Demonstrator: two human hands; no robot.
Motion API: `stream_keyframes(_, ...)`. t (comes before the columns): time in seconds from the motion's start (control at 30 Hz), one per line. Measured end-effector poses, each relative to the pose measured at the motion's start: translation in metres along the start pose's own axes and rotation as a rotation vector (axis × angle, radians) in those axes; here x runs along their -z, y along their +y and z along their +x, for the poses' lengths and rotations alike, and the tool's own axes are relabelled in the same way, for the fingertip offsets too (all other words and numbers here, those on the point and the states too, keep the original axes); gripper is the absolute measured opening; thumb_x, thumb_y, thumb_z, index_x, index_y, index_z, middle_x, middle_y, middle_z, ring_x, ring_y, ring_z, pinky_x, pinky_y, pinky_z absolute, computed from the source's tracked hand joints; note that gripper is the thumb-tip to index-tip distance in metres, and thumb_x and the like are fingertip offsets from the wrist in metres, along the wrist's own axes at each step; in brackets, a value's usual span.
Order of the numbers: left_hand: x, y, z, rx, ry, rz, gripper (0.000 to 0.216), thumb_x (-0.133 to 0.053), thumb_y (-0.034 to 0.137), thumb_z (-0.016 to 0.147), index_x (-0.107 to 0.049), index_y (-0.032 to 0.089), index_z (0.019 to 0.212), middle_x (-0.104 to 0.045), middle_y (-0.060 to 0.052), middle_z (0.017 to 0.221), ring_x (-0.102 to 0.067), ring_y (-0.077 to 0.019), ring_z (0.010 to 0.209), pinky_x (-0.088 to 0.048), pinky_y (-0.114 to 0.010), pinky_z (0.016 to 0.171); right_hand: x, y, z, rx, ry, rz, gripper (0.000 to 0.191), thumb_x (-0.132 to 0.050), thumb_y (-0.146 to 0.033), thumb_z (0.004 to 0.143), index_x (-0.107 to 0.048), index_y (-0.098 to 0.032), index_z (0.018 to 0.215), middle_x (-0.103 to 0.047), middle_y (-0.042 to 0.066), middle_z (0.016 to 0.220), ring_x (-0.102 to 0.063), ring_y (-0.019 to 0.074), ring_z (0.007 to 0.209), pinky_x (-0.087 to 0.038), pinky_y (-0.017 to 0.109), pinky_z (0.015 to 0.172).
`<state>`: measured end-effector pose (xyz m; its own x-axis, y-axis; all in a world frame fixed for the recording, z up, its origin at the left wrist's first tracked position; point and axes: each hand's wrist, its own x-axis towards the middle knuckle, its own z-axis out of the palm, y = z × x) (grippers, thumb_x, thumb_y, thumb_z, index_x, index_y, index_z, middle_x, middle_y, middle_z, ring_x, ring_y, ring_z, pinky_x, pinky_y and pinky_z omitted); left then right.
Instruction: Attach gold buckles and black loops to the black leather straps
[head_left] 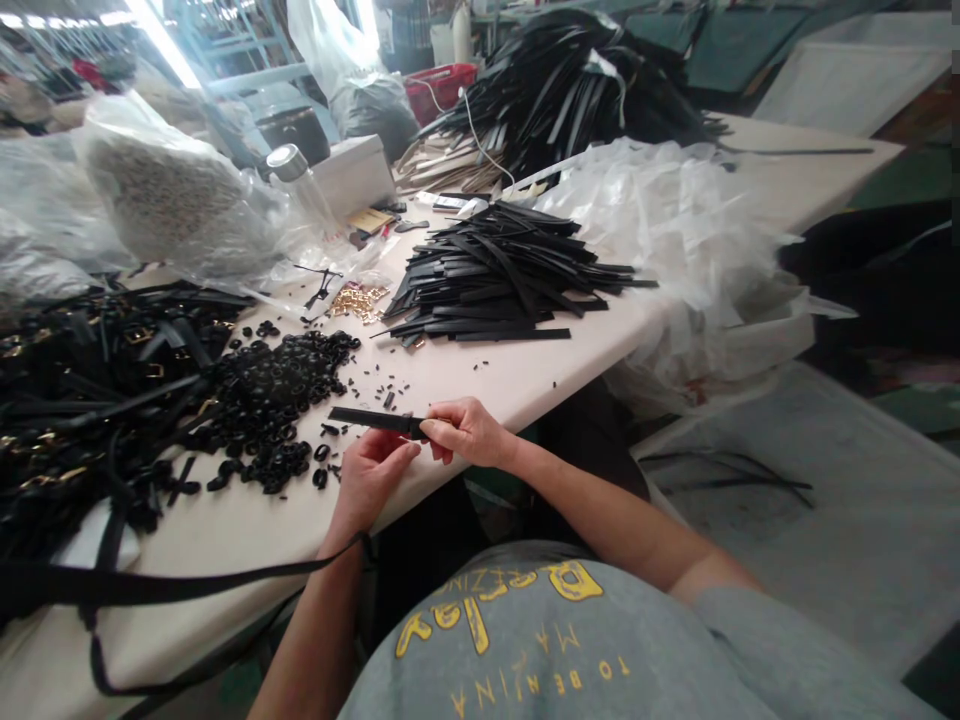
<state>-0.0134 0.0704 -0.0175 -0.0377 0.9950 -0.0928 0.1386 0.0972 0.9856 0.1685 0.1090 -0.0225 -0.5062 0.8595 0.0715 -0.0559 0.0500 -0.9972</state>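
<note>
My right hand (469, 432) pinches one end of a short black strap (371, 419), which lies nearly level just above the table's near edge. My left hand (369, 478) is curled below the strap's middle, its fingertips touching the strap from underneath. A heap of small black rings (281, 385) lies just left of the strap. Further back is a stack of flat black straps (495, 275). A small pile of gold buckles (360, 300) sits between the rings and the stack.
A tangle of finished black straps with gold buckles (82, 390) covers the table's left side, one long strap (172, 582) draping over my left wrist. Clear plastic bags (172, 190), a bottle (300, 180), a big strap heap (577, 85) and crumpled plastic (697, 250) lie beyond the white table (480, 385).
</note>
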Motion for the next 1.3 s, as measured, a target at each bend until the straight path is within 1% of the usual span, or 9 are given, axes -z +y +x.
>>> stream_keyframes(0.1, 0.003, -0.004, 0.0, -0.031, 0.031, -0.078, 0.041, -0.084, 0.031, 0.064, -0.074, 0.019, 0.102, -0.074, -0.002, 0.08, -0.064, -0.0133, 0.068, -0.05, -0.024, 0.064, -0.006, 0.001, 0.003, -0.017, 0.007, -0.092, 0.028, -0.054, -0.031, 0.088, -0.058, -0.015, 0.067, -0.062, -0.002, 0.055, -0.056, 0.0074, 0.043, -0.041, 0.016, 0.044)
stream_keyframes(0.27, 0.004, -0.01, 0.0, -0.061, 0.108, -0.11, 0.041, -0.085, 0.028, 0.062, -0.075, 0.02, 0.101, -0.076, -0.005, 0.092, -0.069, -0.0178, 0.083, -0.054, -0.03, 0.079, -0.012, 0.001, 0.006, -0.029, 0.013, -0.238, 0.025, -0.056, -0.027, 0.089, -0.063, -0.014, 0.068, -0.064, -0.001, 0.057, -0.061, 0.0083, 0.048, -0.041, 0.016, 0.048)
stream_keyframes(0.37, 0.006, -0.011, 0.0, -0.081, 0.143, -0.056, 0.033, -0.085, 0.029, 0.064, -0.075, 0.019, 0.094, -0.076, -0.004, 0.089, -0.069, -0.0173, 0.079, -0.055, -0.029, 0.075, -0.011, 0.002, 0.007, -0.021, 0.004, -0.236, 0.019, -0.058, -0.026, 0.088, -0.069, -0.014, 0.078, -0.065, -0.002, 0.061, -0.06, 0.008, 0.051, -0.04, 0.016, 0.05)
stream_keyframes(0.5, 0.007, -0.011, -0.002, -0.073, 0.103, -0.033, 0.027, -0.081, 0.031, 0.072, -0.074, 0.018, 0.095, -0.073, -0.002, 0.077, -0.066, -0.0142, 0.066, -0.054, -0.026, 0.064, -0.01, 0.006, 0.01, 0.042, 0.047, -0.25, 0.014, -0.061, -0.022, 0.084, -0.072, -0.014, 0.088, -0.066, -0.002, 0.067, -0.056, 0.0068, 0.055, -0.038, 0.017, 0.054)
stream_keyframes(0.73, 0.005, -0.009, -0.007, -0.084, 0.12, -0.003, 0.029, -0.077, 0.034, 0.077, -0.073, 0.016, 0.099, -0.074, -0.003, 0.073, -0.069, -0.0157, 0.062, -0.057, -0.028, 0.064, -0.014, 0.008, 0.011, 0.082, 0.14, -0.342, 0.01, -0.061, -0.016, 0.078, -0.07, -0.014, 0.082, -0.057, -0.005, 0.061, -0.047, 0.0068, 0.055, -0.033, 0.019, 0.054)
stream_keyframes(0.9, 0.01, -0.011, -0.001, 0.023, 0.069, -0.149, 0.041, -0.072, 0.043, 0.08, -0.07, 0.016, 0.11, -0.075, -0.005, 0.078, -0.071, -0.0175, 0.066, -0.058, -0.029, 0.065, -0.015, 0.007, 0.011, 0.092, 0.173, -0.357, 0.008, -0.058, -0.015, 0.077, -0.066, -0.014, 0.076, -0.054, -0.005, 0.061, -0.045, 0.0072, 0.055, -0.033, 0.019, 0.054)
stream_keyframes(1.03, 0.01, -0.009, 0.005, 0.066, 0.065, -0.115, 0.034, -0.074, 0.044, 0.078, -0.074, 0.015, 0.095, -0.074, -0.006, 0.082, -0.069, -0.0148, 0.065, -0.054, -0.024, 0.06, -0.014, 0.007, 0.01, 0.117, 0.16, -0.332, 0.009, -0.058, -0.014, 0.075, -0.067, -0.014, 0.078, -0.055, -0.005, 0.062, -0.045, 0.0071, 0.054, -0.034, 0.018, 0.054)
stream_keyframes(1.13, 0.009, -0.004, 0.008, 0.097, 0.086, -0.163, 0.032, -0.078, 0.044, 0.072, -0.075, 0.015, 0.087, -0.072, -0.004, 0.074, -0.064, -0.0119, 0.058, -0.049, -0.021, 0.054, -0.014, 0.008, 0.01, 0.118, 0.172, -0.349, 0.01, -0.058, -0.014, 0.076, -0.067, -0.014, 0.078, -0.056, -0.005, 0.062, -0.045, 0.0069, 0.054, -0.033, 0.018, 0.053)
stream_keyframes(1.3, 0.016, 0.004, 0.012, 0.214, 0.03, -0.277, 0.034, -0.083, 0.045, 0.063, -0.074, 0.016, 0.078, -0.066, -0.002, 0.061, -0.058, -0.0101, 0.049, -0.043, -0.019, 0.044, -0.019, 0.008, 0.013, 0.09, 0.178, -0.348, 0.009, -0.06, -0.016, 0.076, -0.068, -0.015, 0.08, -0.056, -0.005, 0.061, -0.045, 0.0068, 0.054, -0.033, 0.018, 0.053)
